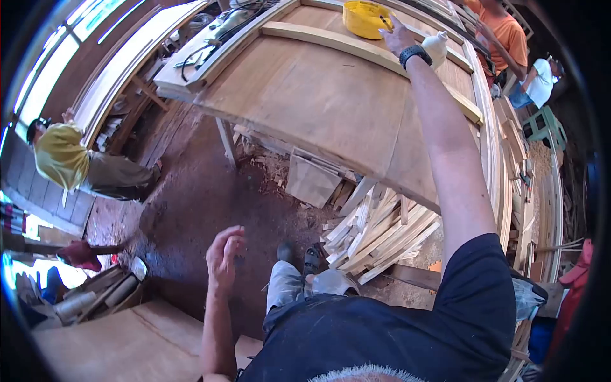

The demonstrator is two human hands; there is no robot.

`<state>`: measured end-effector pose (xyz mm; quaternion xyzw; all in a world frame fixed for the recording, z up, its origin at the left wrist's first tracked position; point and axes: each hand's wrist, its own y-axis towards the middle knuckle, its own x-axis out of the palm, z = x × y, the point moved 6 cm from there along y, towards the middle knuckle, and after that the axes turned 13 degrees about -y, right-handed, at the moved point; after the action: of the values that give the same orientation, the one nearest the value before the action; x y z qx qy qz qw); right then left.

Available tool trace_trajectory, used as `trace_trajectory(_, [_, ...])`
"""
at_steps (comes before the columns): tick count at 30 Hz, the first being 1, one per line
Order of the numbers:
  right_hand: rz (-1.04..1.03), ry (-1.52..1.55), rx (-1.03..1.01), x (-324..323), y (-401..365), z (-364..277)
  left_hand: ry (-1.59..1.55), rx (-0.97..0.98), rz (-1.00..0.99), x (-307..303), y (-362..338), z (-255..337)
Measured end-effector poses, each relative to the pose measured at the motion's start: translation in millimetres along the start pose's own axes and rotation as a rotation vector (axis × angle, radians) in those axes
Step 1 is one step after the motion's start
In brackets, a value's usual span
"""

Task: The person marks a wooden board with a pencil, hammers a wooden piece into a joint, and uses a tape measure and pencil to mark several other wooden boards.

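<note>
My right hand (399, 37) reaches far out over the workbench, at the right side of a yellow plastic container (364, 20). Its fingers look spread at the container's edge, and a small dark mark or object shows between them. Right beside that wrist, which wears a dark watch, stands a white bottle (436, 48). Under the container and bottle lies a wooden panel (331, 73) with pale battens (337, 46) across it. My left hand (226, 254) hangs in the air above the floor, fingers loosely bent and apart, holding nothing.
Thin wood strips (382, 235) lie piled under the bench, near my feet. A person in a yellow shirt (62, 156) is at the left; people in orange (506, 41) and white (543, 83) are at the upper right. A plywood sheet (127, 344) lies at the lower left.
</note>
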<state>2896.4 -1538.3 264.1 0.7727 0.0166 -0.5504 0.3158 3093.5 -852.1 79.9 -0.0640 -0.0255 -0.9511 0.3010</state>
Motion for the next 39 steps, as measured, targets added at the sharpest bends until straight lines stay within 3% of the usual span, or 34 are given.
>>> trace_trajectory(2, [0.028,-0.043,-0.021,14.5,15.6,10.7,0.055,0.08,-0.147,36.5,70.4,45.8])
trace_trajectory(4, [-0.104,-0.002,-0.03,43.3,26.3,32.9,0.085,0.147,-0.305,76.4,135.1,79.8])
trace_trajectory(5, [-0.169,0.02,0.011,18.2,10.8,9.2,0.101,0.176,-0.397,91.9,162.0,91.5])
trace_trajectory(7, [-0.123,-0.125,0.02,25.7,23.8,21.4,0.189,0.062,-0.516,118.4,218.4,98.7])
trace_trajectory(9, [-0.168,-0.28,-0.057,35.1,47.3,26.1,0.141,0.255,-0.608,150.0,272.1,112.6])
trace_trajectory(10, [-0.176,-0.282,-0.042,38.7,53.3,31.6,0.159,0.264,-0.631,164.1,297.8,118.3])
trace_trajectory(13, [-0.244,0.131,-0.155,50.6,57.6,36.1,0.229,0.263,-0.699,208.6,363.8,128.5])
trace_trajectory(15, [-0.258,-0.081,-0.12,26.7,46.6,15.3,0.257,0.264,-0.79,245.2,398.5,116.2])
trace_trajectory(16, [-0.09,0.008,-0.168,35.8,40.2,20.6,0.377,0.398,-0.796,267.2,409.1,106.4])
trace_trajectory(17, [0.092,0.071,-0.213,46.2,34.7,40.0,0.477,0.553,-0.809,295.9,413.0,101.9])
trace_trajectory(18, [-0.528,0.48,0.458,92.6,45.4,91.5,0.434,0.59,-0.875,316.4,410.7,98.6])
trace_trajectory(19, [0.004,-0.127,-0.022,35.9,40.7,23.5,0.536,0.604,-0.85,323.2,411.6,92.3])
trace_trajectory(20, [-0.077,-0.154,0.113,-10.5,13.4,-13.3,0.644,0.615,-0.812,325.8,413.6,87.3])
trace_trajectory(23, [-0.01,0.077,0.204,-44.2,-31.0,-39.6,0.583,0.556,-0.86,337.1,416.2,85.4])
trace_trajectory(26, [-0.021,0.367,0.181,-77.6,-95.7,-70.9,0.733,0.557,-0.877,339.4,411.0,87.9])
trace_trajectory(28, [-0.074,0.537,0.11,-109.3,-147.5,-95.7,0.869,0.705,-0.841,345.1,405.7,87.4])
trace_trajectory(30, [0.022,0.774,-0.033,-115.9,-195.5,-100.8,0.9,0.724,-0.867,347.7,406.5,78.8])
trace_trajectory(32, [0.067,0.827,0.008,-137.4,-256.6,-110.7,0.81,0.719,-0.788,341.8,408.3,77.8])
trace_trajectory(34, [-0.273,1.127,0.376,-145.5,-321.9,-112.2,0.743,0.64,-0.779,335.0,417.3,70.8])
trace_trajectory(35, [-0.258,1.127,0.39,-153.2,-354.6,-113.8,0.658,0.671,-0.795,333.3,419.3,70.7])
trace_trajectory(38, [-0.082,1.23,0.541,-168.5,-454.3,-99.7,0.502,0.423,-0.864,328.4,386.3,80.2])
trace_trajectory(39, [0.084,1.107,0.52,-183.2,-487.5,-90.8,0.508,0.432,-0.876,327.5,358.9,88.8])
